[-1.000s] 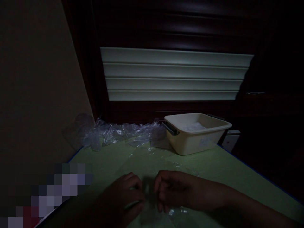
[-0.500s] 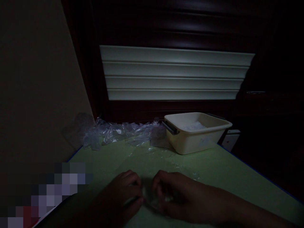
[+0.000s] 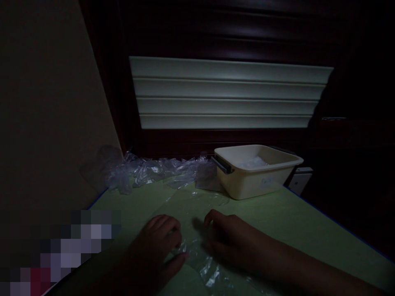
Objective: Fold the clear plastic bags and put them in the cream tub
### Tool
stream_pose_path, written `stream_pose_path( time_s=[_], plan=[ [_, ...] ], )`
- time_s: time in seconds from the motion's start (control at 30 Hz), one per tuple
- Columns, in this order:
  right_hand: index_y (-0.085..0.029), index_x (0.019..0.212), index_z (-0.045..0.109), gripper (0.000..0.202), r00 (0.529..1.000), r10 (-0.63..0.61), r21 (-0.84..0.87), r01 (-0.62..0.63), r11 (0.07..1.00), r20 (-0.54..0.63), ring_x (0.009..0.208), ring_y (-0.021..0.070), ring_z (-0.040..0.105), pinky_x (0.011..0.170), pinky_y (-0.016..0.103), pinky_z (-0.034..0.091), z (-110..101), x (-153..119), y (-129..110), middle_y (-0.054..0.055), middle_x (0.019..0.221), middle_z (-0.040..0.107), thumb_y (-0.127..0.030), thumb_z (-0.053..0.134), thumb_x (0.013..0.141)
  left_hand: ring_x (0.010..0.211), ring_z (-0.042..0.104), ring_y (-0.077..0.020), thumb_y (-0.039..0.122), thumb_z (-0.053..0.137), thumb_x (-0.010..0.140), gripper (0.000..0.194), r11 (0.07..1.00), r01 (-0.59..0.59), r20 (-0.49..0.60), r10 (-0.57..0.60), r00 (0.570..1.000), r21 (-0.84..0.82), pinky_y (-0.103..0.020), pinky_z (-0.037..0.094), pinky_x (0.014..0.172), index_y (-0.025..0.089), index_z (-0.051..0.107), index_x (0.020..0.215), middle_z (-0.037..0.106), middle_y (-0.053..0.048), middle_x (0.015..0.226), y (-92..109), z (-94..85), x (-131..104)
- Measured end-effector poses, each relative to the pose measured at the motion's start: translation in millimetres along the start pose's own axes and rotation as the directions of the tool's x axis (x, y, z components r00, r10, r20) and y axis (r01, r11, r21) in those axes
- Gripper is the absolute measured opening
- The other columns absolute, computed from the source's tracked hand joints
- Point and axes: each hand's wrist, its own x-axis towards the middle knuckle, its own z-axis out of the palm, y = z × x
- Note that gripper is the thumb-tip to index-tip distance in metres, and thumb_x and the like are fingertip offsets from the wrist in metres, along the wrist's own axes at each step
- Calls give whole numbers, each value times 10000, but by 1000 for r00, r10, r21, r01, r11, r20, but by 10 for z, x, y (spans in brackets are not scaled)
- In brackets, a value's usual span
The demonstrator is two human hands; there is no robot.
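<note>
Over the green tabletop (image 3: 173,209), my left hand (image 3: 160,246) hovers low with its fingers bent and its thumb spread away from them. Beside its fingertips is a piece of clear, thin plastic (image 3: 211,273), apparently a bag or film, crinkled and shiny. My right hand (image 3: 231,238) is above the right part of this plastic, fingers loosely curled, with a gap between forefinger and thumb. Nothing shows in that gap. Part of the plastic is hidden below my right hand and forearm. The dim light blurs the fine contacts.
Crumpled clear plastic bags (image 3: 154,170) lie along the back edge. A cream basin (image 3: 253,181) with dark handles stands at the back right, with something pale inside. Behind it, a white device (image 3: 300,181) leans. A wall (image 3: 52,102) rises on the left; a louvred panel (image 3: 228,94) stands behind.
My hands have moved slightly apart and up. My right hand has loosened from the clear plastic, which now lies more spread between and below the hands. My left thumb has parted from the fingers.
</note>
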Motion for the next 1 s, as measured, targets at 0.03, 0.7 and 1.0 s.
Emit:
stream_pose_path(
  time_s=[0.03,0.7,1.0],
  plan=[
    [-170,1006,504,223,1000,-1,-60,-1,998,-19,571,126,508,479,208,312,10,5,13,-1,696,575,-178,546,788,872,508,-223,65,570,711,165,1000,3,5,-3,1000,8,-383,412,773,194,506,791,550,-25,907,2,-4,-1],
    [-161,862,589,137,993,-101,-509,60,859,-53,570,123,540,496,230,302,-23,-16,42,51,778,639,-111,465,831,759,496,-174,33,568,799,177,942,-210,-64,234,970,264,-289,390,668,168,548,687,565,-1,781,-43,-4,23],
    [-146,877,576,166,975,-205,-439,219,872,79,648,131,541,557,223,359,-48,-44,-75,57,819,608,-131,411,872,731,506,-158,83,509,870,195,898,-285,-50,319,946,334,-374,369,892,188,593,729,571,10,714,-176,59,1]
  ],
)
